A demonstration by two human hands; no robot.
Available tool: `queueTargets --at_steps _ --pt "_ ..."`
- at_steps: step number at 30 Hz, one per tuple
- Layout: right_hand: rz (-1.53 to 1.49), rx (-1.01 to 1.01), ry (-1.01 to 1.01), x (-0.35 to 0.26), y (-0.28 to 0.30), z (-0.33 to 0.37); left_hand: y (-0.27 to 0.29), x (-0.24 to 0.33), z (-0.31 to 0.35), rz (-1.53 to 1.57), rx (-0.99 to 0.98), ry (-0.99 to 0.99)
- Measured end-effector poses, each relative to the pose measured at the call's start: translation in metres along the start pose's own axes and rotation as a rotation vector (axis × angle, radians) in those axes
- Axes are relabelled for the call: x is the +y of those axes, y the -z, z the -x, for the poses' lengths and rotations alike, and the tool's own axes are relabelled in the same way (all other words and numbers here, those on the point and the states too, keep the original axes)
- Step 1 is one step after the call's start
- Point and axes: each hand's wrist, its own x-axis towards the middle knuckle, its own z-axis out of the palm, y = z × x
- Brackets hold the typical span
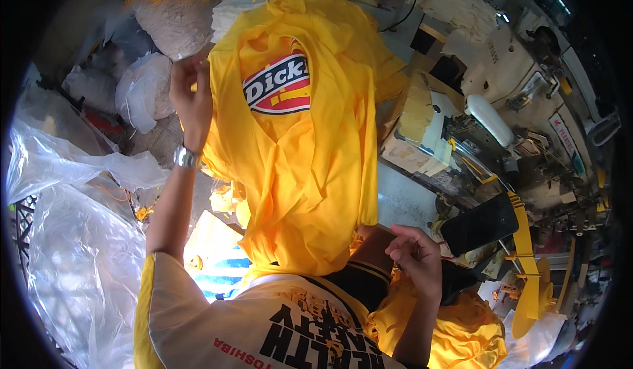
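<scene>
A yellow garment (290, 165) with a printed red, white and dark-blue patch is spread over my lap and the surface ahead. Beside its left edge, my left hand (191, 102) is closed with the fingers bent. A small yellow bit shows between those fingers, too small to name. Just right of the garment's lower edge, above my thigh, my right hand (417, 258) hangs with loosely curled fingers apart. Nothing shows in it.
Sewing machines (501, 118) line the right side, with a dark phone (480, 224) on a yellow holder in front. Clear plastic sheeting (79, 250) heaps up at left. More yellow cloth (455, 326) lies beside my right forearm; stuffed bags (175, 26) stand at the far left.
</scene>
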Motion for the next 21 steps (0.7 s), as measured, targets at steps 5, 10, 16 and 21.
queueTargets --at_steps 5,10,16,21 --pt "0.247 -0.032 0.099 -0.02 -0.052 -0.057 0.089 0.035 0.163 -0.296 -0.198 0.0" --pt "0.609 0.098 0.478 -0.031 -0.114 -0.16 0.063 0.028 0.192 -0.319 -0.405 0.026" --pt "-0.314 -0.021 0.235 -0.045 -0.077 -0.141 0.181 -0.032 0.101 -0.11 -0.062 0.402" --pt "-0.184 0.336 0.426 -0.019 0.012 0.001 0.302 -0.018 -0.181 -1.141 0.241 -0.309"
